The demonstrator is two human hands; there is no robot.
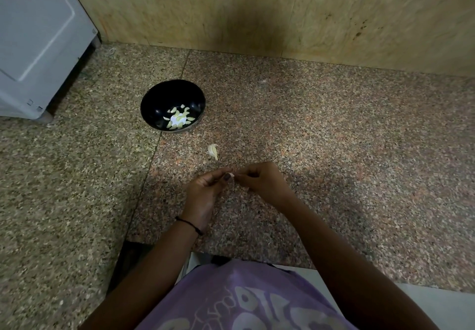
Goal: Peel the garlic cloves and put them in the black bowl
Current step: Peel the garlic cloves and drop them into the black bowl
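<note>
You pinch a garlic clove (pixel 230 175) between your left hand (pixel 205 188) and right hand (pixel 262 180) at frame centre; its axis is too hidden to tell. Just above, a loose garlic piece (pixel 213 151) lies on the counter (pixel 334 136), tip pointing lower right. Peeled cloves (pixel 180 118) sit in the black bowl (pixel 164 98), upper left of centre.
</note>
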